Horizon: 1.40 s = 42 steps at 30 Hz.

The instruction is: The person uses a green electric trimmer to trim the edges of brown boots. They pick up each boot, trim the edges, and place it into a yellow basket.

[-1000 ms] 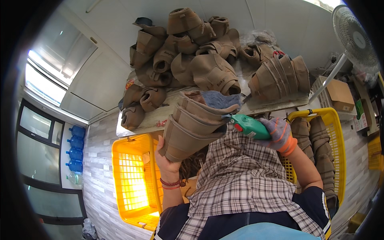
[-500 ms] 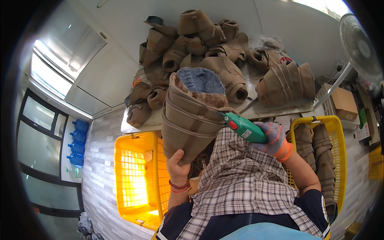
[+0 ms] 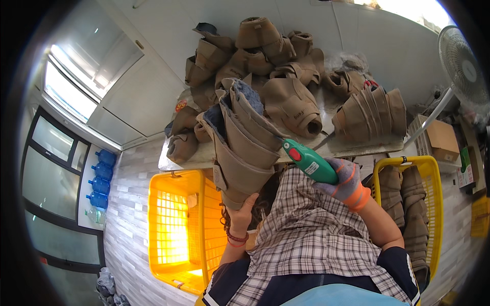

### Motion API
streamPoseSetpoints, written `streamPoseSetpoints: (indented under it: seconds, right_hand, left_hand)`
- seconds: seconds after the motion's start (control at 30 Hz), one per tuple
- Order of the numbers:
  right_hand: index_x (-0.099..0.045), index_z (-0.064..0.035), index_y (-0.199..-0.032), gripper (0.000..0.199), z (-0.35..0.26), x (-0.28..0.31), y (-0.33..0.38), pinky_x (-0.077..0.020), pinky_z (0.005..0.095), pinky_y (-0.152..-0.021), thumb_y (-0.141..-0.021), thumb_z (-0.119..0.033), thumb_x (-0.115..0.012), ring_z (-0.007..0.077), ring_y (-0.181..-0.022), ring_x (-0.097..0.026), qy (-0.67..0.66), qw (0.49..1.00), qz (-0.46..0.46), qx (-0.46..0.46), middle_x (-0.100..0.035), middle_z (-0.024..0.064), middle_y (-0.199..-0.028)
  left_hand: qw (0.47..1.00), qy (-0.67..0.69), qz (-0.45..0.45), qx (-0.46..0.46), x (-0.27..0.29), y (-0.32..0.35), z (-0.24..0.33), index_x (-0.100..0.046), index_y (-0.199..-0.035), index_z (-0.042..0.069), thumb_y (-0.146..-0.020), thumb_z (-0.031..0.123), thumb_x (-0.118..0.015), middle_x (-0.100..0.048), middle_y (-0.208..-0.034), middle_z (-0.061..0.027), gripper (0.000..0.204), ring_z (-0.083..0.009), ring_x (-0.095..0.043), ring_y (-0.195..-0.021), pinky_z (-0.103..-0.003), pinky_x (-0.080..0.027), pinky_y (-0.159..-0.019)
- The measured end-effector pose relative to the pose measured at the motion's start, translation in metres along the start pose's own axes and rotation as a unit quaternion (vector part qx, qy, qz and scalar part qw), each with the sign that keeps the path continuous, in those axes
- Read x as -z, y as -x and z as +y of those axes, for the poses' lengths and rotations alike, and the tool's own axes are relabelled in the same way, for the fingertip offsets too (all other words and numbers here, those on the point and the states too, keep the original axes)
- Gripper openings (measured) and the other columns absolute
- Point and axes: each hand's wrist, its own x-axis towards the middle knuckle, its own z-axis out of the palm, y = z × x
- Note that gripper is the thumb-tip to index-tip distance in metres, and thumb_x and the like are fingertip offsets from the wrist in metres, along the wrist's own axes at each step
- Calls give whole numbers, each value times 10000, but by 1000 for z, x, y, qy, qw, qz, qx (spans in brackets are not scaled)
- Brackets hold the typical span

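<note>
Bare, my left hand (image 3: pixel 242 214) grips a nested stack of brown boot uppers (image 3: pixel 244 168) by its narrow lower end. Blue-grey fuzzy lining (image 3: pixel 248 96) shows at the stack's open top. In a grey and orange glove, my right hand (image 3: pixel 345 184) is wrapped round a green handheld electric tool (image 3: pixel 310 162) with a red button. The tool's front end points left and is at the right edge of the stack; whether it touches cannot be made out. Behind, a large pile of similar boot uppers (image 3: pixel 292 102) covers the table.
The table (image 3: pixel 357 148) is just ahead. A yellow basket (image 3: pixel 176 224) stands at left. Another yellow basket (image 3: pixel 435 204), holding stacked uppers, is at right. A white fan (image 3: pixel 462 64), a cardboard box (image 3: pixel 441 137) and blue water bottles (image 3: pixel 102 173) stand farther out.
The stack has been turned and tilted in my left hand, so its folded side edges now face up. My left hand moved slightly right. The tool stays in my right hand, almost in place.
</note>
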Motion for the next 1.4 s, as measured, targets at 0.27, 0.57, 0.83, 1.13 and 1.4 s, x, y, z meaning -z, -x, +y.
streamPoseSetpoints:
  seconds: [0.27,0.57,0.83,1.13,1.4]
  right_hand:
    - [-625,-50,-1077,531,4,-7,1,-529,334,-666,-657,-297,-837,280,-742,-666,-46,998,34,-20,-673,141,-841]
    - [-612,-37,-1117,524,-4,-3,-2,-530,317,-694,-699,-279,-817,228,-758,-674,-73,994,68,-49,-681,131,-874]
    - [-567,7,-1163,531,-14,-1,-1,-506,244,-678,-753,-238,-797,83,-742,-610,-240,957,79,-141,-669,73,-861]
    - [-589,10,-1075,405,-6,23,-18,-466,220,-618,-798,-231,-759,52,-687,-555,-286,934,150,-155,-635,25,-792]
    - [-589,-17,-965,236,46,67,7,-423,223,-523,-860,-202,-691,64,-581,-518,-244,910,305,-139,-558,-11,-701]
  left_hand:
    - [998,-59,12,-27,-17,0,-7,-479,-1239,-29,-812,15,-712,-567,-1210,-126,488,-225,-540,-1055,-325,-416,-913]
    - [906,-359,-74,-211,-21,1,-21,-511,-1242,-26,-811,-24,-636,-519,-1274,-180,449,-347,-503,-1147,-414,-386,-980]
    - [867,-415,-105,-255,-9,12,-52,-644,-1143,131,-737,102,-647,-555,-1213,-116,408,-359,-515,-1111,-521,-406,-932]
    - [900,-348,-146,-220,-16,-5,-48,-617,-1172,110,-750,96,-652,-571,-1186,-144,423,-387,-515,-1106,-525,-395,-946]
    - [932,-220,-70,-279,-59,-146,-20,-624,-1034,-21,-741,-33,-609,-629,-1035,-191,294,-419,-571,-985,-447,-457,-842]
